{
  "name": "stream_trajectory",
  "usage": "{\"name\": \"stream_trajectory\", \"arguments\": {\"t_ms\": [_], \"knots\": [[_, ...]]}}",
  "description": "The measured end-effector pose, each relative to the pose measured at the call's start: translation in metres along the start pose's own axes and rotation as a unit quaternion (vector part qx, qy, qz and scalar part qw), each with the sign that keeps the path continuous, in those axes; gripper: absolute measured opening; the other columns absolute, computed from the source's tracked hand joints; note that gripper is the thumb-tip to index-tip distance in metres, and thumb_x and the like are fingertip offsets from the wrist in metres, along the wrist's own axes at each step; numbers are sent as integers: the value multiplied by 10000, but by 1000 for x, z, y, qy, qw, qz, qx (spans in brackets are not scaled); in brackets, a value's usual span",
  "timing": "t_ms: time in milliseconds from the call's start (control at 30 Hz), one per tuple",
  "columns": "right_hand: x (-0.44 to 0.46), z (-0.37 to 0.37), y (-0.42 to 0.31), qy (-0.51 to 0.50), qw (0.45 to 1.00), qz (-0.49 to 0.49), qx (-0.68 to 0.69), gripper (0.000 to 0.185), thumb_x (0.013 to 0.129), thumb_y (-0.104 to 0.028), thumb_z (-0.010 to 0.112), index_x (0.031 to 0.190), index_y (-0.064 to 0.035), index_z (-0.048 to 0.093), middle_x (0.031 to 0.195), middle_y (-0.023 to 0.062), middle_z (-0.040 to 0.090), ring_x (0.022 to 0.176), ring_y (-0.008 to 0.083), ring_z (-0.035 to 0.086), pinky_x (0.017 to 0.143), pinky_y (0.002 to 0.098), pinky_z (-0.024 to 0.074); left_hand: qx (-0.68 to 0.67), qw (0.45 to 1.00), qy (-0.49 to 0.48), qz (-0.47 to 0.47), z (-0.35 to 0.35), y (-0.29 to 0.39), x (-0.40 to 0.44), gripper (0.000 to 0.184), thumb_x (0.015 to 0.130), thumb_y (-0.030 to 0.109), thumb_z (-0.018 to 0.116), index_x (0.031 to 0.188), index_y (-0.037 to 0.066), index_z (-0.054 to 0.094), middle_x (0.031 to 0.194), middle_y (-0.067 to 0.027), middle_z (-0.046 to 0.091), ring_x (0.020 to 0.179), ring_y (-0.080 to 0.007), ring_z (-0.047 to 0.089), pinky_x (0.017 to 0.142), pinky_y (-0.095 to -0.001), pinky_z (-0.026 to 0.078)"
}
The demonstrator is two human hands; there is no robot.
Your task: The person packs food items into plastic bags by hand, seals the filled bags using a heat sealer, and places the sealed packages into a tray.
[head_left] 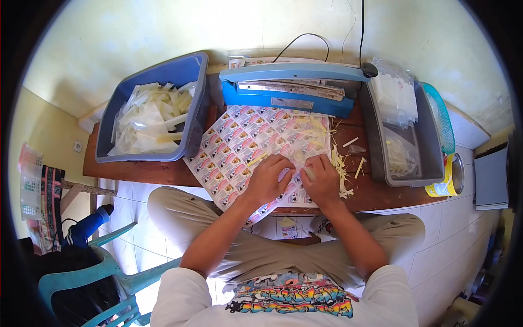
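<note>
My left hand [271,175] is closed, its fingers curled together over the printed label sheet [229,136]. Close beside it, my right hand [320,179] is closed too, with a small pale piece showing by its thumb. Between the fingertips of both hands is a translucent, plastic-like bit [298,157], too faint to name. Behind the sheet stands a blue impulse sealer [283,101] with its long light-blue arm across the top. Thin yellow strips [340,166] lie scattered to the right of my right hand.
On the left, a blue-grey bin [196,109] holds pale plastic packets. A grey bin [375,158] with clear bags stands right, near a yellow can [444,182] and a green basket [444,117]. A green plastic chair [103,267] is at lower left. Cords run along the wall.
</note>
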State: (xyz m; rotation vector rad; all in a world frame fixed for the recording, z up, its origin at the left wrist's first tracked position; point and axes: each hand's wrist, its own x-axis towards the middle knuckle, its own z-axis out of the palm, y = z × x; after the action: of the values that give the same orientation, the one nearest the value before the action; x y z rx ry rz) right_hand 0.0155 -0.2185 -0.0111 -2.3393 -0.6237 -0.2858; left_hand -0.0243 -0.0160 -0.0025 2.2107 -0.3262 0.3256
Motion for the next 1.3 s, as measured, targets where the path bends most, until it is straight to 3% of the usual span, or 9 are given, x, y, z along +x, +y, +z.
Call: {"name": "stream_trajectory", "arguments": {"t_ms": [133, 333, 400, 533, 600, 700, 900, 1133, 1300], "knots": [[-1, -3, -6, -46, 996, 42, 63, 441, 811, -88, 872, 1190, -83, 647, 1123, 130, 651, 947, 366, 691, 832, 455, 587, 34, 999, 6, 20, -1, 2, -4, 185, 890, 112, 836, 1032, 51, 734, 1066, -130, 726, 1034, -364, 696, 920, -460, 560], [6, -37, -13, -159, 970, -37, 181, 551, 827, 12, 822, 1315, -59, 576, 1236, 185, 579, 1054, 356, 702, 827, 459, 607, 34, 999, 2, 10, -1, 1, -8, 256, 858, 120, 850, 1074, 70, 722, 1202, -120, 702, 1123, -358, 685, 964, -461, 558], [7, -40, -11, -184, 957, 22, 222, 574, 812, 28, 831, 1314, -61, 567, 1258, 178, 557, 1128, 365, 703, 881, 451, 620, 42, 999, -12, 8, -3, 2, -7, 255, 852, 84, 830, 1079, 71, 716, 1239, -120, 692, 1169, -362, 678, 992, -456, 559], [9, -30, 0, -169, 963, 74, 198, 679, 788, 11, 859, 1392, -77, 562, 1329, 180, 575, 1128, 376, 716, 916, 444, 629, 50, 998, -26, 10, -4, 3, -5, 252, 842, 49, 811, 1074, 67, 712, 1253, -118, 704, 1196, -363, 671, 1012, -455, 559], [15, -27, -1, -25, 997, -62, 36, 760, 787, -52, 884, 1476, -115, 570, 1335, 160, 642, 1064, 350, 740, 901, 436, 628, 35, 998, -30, 30, -1, -2, -4, 258, 834, 40, 803, 1075, 60, 712, 1252, -118, 723, 1185, -359, 676, 1020, -457, 559], [20, -16, 2, -48, 998, -31, 11, 774, 785, -92, 880, 1506, -147, 602, 1213, 116, 734, 994, 316, 752, 894, 429, 612, 31, 999, -37, 24, 0, -3, -2, 255, 827, 30, 794, 1065, 57, 705, 1225, -112, 742, 1168, -352, 682, 1019, -457, 560], [27, -6, 11, -50, 999, -4, 1, 637, 759, -72, 856, 1373, -130, 695, 981, 63, 749, 930, 300, 733, 869, 424, 593, 26, 999, -34, 29, -1, -6, -1, 251, 822, 23, 790, 1047, 64, 687, 1197, -103, 750, 1139, -344, 691, 1002, -450, 563], [29, -13, 11, -42, 998, -44, 26, 606, 766, -81, 852, 1352, -101, 696, 1031, 87, 739, 988, 306, 724, 886, 432, 591, 24, 999, -9, 31, -5, 3, 0, 261, 856, 78, 823, 1086, 58, 701, 1175, -118, 749, 1115, -343, 700, 980, -452, 565], [31, -29, 1, -43, 993, -1, 106, 599, 776, -65, 804, 1363, -73, 686, 1101, 142, 720, 1036, 353, 718, 909, 448, 581, 25, 998, 48, 21, -10, 10, 4, 262, 927, 163, 844, 1108, 25, 714, 1143, -148, 747, 1062, -359, 714, 931, -450, 569]]}}
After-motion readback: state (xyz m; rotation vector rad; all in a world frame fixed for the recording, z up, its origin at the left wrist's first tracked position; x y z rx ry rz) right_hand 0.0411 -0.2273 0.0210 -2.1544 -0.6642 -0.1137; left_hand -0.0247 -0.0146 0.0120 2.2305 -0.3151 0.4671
